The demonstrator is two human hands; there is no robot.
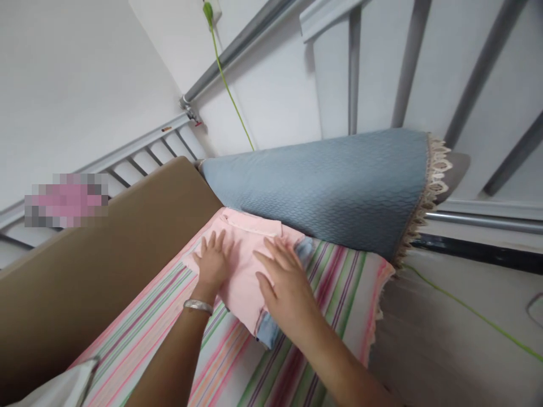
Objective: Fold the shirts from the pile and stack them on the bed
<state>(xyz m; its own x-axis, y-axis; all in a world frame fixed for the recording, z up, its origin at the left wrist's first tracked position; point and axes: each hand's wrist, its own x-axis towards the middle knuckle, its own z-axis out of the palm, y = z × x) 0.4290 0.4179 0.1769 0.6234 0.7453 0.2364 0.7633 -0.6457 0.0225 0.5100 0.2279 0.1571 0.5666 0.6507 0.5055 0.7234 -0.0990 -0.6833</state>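
A pink garment (241, 271), perhaps a small shirt, lies spread on the striped cover (148, 316). My left hand (214, 260), with a silver bracelet (198, 306) at the wrist, rests flat on the garment's left side with its fingers spread. Over the right side is my right hand (286, 282), fingers apart and palm down; whether all its fingers touch the cloth I cannot tell. Light blue denim cloth (268, 330) shows from under the pink fabric at its lower and right edges. Neither hand grips anything.
A brown padded board (106, 249) borders the left. Behind the garment stands a blue quilted piece (318, 186) with a lace edge (436, 169). Metal railings (418, 62) line the wall. A green cord (231, 90) hangs at the back. A pink blurred patch (68, 199) is at left.
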